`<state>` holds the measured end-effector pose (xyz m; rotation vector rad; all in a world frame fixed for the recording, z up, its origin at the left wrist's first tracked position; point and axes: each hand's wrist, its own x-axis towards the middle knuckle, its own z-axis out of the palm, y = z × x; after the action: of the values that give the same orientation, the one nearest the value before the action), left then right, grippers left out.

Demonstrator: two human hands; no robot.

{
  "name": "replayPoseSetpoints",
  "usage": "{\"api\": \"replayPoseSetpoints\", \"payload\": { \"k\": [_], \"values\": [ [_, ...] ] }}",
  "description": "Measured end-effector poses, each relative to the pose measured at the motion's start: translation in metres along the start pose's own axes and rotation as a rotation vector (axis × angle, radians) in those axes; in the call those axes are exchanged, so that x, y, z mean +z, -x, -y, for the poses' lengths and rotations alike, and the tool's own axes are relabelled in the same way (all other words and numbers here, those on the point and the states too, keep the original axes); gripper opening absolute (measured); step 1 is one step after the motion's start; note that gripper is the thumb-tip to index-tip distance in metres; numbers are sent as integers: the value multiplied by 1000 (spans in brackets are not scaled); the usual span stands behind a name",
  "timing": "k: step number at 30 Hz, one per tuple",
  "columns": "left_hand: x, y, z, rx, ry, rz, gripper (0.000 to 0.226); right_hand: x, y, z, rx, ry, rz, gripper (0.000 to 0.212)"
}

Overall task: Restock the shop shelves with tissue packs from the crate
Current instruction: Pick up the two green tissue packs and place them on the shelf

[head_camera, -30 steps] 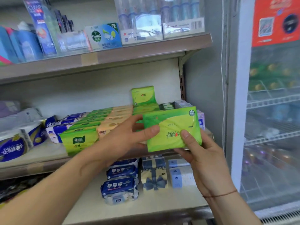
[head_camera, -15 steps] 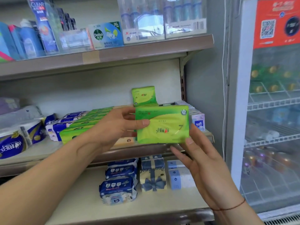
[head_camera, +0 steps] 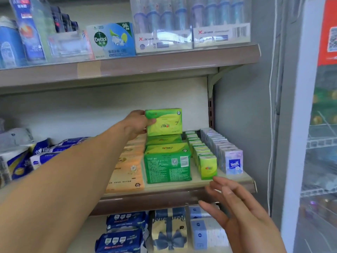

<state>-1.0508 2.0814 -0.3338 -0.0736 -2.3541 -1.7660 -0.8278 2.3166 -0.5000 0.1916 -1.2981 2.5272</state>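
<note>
Since half a second ago, the right hand [head_camera: 235, 207] has let go of the green tissue pack [head_camera: 165, 123], and the left hand [head_camera: 138, 123] alone has carried it back over the green stack [head_camera: 167, 161] on the middle shelf [head_camera: 145, 198]. Thumb and fingers clamp the pack's left end, holding it upright at the stack's rear top. The right hand hovers below and in front of the stack, fingers spread, holding nothing. Orange packs [head_camera: 125, 168] lie left of the stack, Tempo packs [head_camera: 233, 161] to its right.
</note>
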Motion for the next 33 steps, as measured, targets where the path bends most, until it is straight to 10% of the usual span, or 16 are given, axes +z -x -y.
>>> {"api": "replayPoseSetpoints", "payload": {
  "k": [16, 21, 26, 33],
  "values": [
    [7, -35, 18, 5, -356, -75, 22, 6, -15, -3, -1, 42, 52, 98],
    [9, -3, -3, 77, -641, -288, 53, 8, -8, 8, -16, 78, 59, 89],
    [-9, 62, -12, 213, -264, -318, 22, 14, 11, 22, -11, 58, 98, 31],
    [-20, 201, -1, 360, -50, -202, 8, 27, 66, 31, -66, 187, 162, 21]
  ]
}}
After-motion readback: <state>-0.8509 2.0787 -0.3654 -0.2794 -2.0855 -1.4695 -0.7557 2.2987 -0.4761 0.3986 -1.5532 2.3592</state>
